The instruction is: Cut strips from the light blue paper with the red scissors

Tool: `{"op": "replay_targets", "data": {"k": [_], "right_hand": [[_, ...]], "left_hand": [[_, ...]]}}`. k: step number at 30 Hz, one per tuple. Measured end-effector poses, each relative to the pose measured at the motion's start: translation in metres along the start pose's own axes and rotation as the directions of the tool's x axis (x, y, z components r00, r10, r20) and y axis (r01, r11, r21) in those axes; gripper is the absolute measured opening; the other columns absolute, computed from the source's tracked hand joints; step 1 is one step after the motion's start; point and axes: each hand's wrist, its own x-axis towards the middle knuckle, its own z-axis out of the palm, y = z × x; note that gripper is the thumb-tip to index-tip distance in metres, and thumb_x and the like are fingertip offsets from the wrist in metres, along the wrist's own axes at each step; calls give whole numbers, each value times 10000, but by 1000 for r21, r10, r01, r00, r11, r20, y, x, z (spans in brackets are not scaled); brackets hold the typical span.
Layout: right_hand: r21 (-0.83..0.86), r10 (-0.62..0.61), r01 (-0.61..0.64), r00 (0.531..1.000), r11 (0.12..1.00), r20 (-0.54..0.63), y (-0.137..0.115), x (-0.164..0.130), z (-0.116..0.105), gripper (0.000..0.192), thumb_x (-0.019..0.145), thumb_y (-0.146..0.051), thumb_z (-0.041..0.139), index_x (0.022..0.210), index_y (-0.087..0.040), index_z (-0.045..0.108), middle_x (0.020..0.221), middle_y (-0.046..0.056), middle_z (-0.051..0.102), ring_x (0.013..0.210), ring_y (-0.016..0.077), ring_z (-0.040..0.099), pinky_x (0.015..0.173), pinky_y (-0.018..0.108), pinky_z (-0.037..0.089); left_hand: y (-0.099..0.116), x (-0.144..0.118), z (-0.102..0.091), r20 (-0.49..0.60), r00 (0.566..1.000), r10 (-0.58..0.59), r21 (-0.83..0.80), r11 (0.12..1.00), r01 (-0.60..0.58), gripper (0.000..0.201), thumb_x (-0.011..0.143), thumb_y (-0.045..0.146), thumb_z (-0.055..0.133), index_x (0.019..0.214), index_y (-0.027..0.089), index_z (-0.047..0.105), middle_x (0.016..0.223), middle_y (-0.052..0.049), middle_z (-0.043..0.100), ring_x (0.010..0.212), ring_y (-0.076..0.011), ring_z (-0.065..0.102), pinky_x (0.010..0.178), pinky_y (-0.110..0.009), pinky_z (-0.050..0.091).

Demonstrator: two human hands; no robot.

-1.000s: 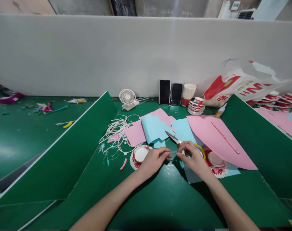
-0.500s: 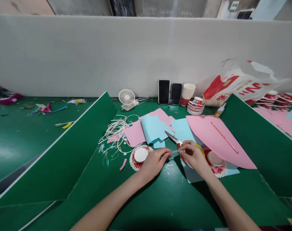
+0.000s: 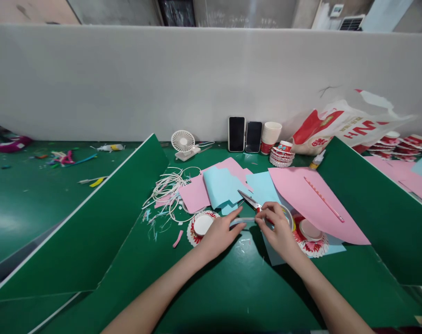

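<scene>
A narrow pale strip (image 3: 243, 221), whitish-blue and slightly bowed upward, was stretched between the two hands just above the green table (image 3: 231, 287). It looked thin and flat, like a sliver of paper or tape; which of the two could not be told. The left hand (image 3: 219, 234) held its left end, thumb underneath and forefinger stretched out straight above it, the other fingers curled. The right hand (image 3: 278, 227) pinched the right end between thumb and fingertips, closed on the strip. The hands were apart, joined only by the strip.

Just behind the right hand lay scissors (image 3: 249, 200), blades pointing up and to the left, their red and yellow handle partly hidden by the fingers; whether the hand touched them could not be told. They rested on light blue paper (image 3: 224, 185), which overlapped pink paper (image 3: 195, 195). A large pink sheet (image 3: 311, 199) with a thin pink stick (image 3: 324, 198) on it spread to the right.

Beside the left hand sat a flattened red-and-white paper cup (image 3: 202, 225), its sides cut into a fringe around a white base; another one (image 3: 311, 234) lay by the right hand. A tangle of white rings (image 3: 167, 188) lay further left. At the back wall stood a small white fan (image 3: 183, 141), two phones (image 3: 244, 134) and a stack of cups (image 3: 270, 137).
</scene>
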Motion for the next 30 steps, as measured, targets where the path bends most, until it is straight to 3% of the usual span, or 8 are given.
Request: {"op": "replay_targets", "data": {"k": [2,4,9,16,30], "right_hand": [[-2,-20,20,1000,1000,20,-1,-1,1,118,833,-184,460,792,-199,570,974,71,442,962,210,479,809,360,419],[1,-41,41,999,999,33,-1,-1,2,114,833,-174,457,797,-195,563,978,73,436,968,209,480,824,362,415],[33,-88,86,994,996,69,-5,-3,5,104,830,-159,460,806,-194,554,953,67,429,932,193,490,811,346,420],[61,-91,85,991,995,102,-6,-4,6,111,832,-142,455,814,-188,553,964,69,413,957,189,468,798,336,417],[43,-79,75,992,996,100,-6,-5,7,102,814,-117,467,797,-183,544,958,63,416,980,185,459,826,330,402]], "left_hand": [[-2,1,-2,-23,999,46,51,998,-45,557,796,418,507,1314,263,372,1268,-57,519,1147,-225,489,933,-352,389],[-1,2,-3,-31,990,135,118,984,-130,519,789,426,519,1277,281,423,1340,-41,441,1207,-224,421,975,-359,347],[5,1,-4,18,970,244,216,946,-242,298,850,389,439,1040,236,609,1030,-33,652,969,-199,554,864,-325,388],[7,-1,-1,74,976,205,262,940,-217,274,888,341,374,941,231,620,884,0,677,801,-174,579,697,-270,382],[9,-2,1,87,979,187,132,971,-197,240,881,282,374,816,202,591,763,15,670,723,-140,583,676,-233,367]]}}
